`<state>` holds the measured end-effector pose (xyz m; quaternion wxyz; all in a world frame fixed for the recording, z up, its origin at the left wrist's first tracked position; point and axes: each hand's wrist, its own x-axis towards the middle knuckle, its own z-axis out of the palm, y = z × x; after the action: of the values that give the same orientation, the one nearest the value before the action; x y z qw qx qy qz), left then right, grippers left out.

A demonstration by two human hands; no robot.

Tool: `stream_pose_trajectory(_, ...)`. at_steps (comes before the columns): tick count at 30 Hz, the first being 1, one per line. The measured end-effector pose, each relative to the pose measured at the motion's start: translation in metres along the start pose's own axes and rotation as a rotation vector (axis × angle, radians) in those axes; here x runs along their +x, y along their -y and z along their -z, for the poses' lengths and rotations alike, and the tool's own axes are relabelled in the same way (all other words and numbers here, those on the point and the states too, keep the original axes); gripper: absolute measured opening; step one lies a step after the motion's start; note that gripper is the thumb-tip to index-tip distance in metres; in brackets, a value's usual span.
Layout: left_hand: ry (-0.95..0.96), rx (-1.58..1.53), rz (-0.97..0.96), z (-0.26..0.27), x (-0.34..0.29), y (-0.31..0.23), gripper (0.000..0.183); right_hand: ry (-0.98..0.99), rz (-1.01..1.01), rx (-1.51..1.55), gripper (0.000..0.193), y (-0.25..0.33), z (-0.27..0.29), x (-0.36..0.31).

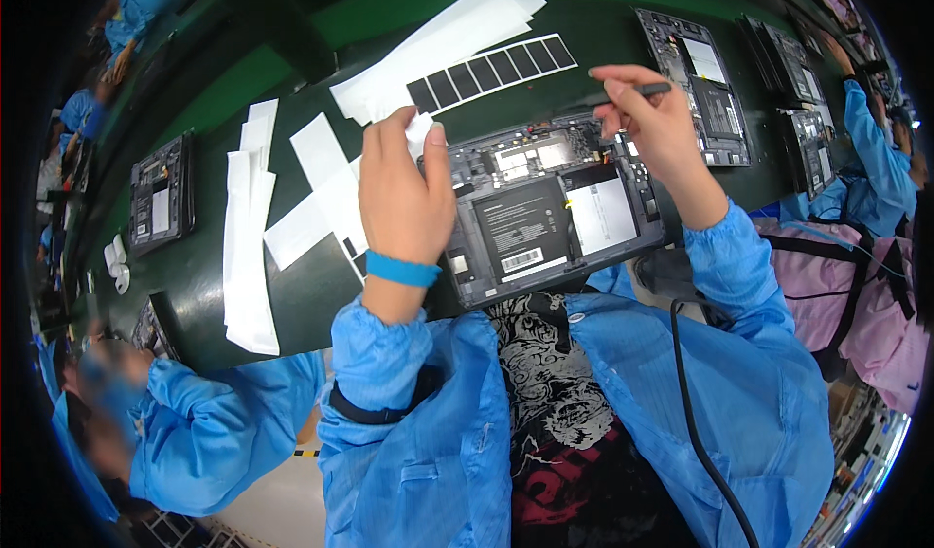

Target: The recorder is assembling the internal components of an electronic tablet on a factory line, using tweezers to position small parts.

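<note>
In front of me lies an opened tablet-like device (pixel 467 227) with its inside showing: a black battery (pixel 525 229), a silvery-white panel (pixel 603 212) and circuit boards along the far side. My left hand (pixel 404 193), a blue band at its wrist, is over the device's left edge and pinches a small crumpled white piece (pixel 419 133) between thumb and fingers. Above the far right corner, my right hand (pixel 652 125) grips a slim black tweezers-like tool (pixel 632 91), its thin end pointing left. Beyond the device lies a white sheet with several black rectangular stickers (pixel 491 71).
White paper strips (pixel 251 246) lie left and at the far side (pixel 438 47). Other opened devices sit far left (pixel 161 198) and right (pixel 700 86). White earbuds (pixel 117 261) rest near the left edge. Co-workers in blue sleeves (pixel 224 431) sit on both sides; a pink bag (pixel 846 295) is right.
</note>
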<state>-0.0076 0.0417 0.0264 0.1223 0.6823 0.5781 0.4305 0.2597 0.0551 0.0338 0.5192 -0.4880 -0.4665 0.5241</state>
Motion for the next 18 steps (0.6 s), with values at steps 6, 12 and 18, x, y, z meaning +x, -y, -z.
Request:
stream_pose_trajectory(6,0.488,-0.133,0.297,-0.029,0.005,-0.037,0.030,0.058,-0.057,0.078,0.023,-0.026,0.004,-0.007)
stream_pose_trajectory(12,0.617,-0.134,0.410,-0.057,0.011,-0.031,0.032,0.094,-0.050,0.072,0.022,-0.034,0.008,-0.006)
stream_pose_trajectory(18,0.564,-0.184,0.436,-0.068,0.012,-0.029,0.028,0.115,0.052,-0.005,0.020,-0.039,0.013,-0.006)
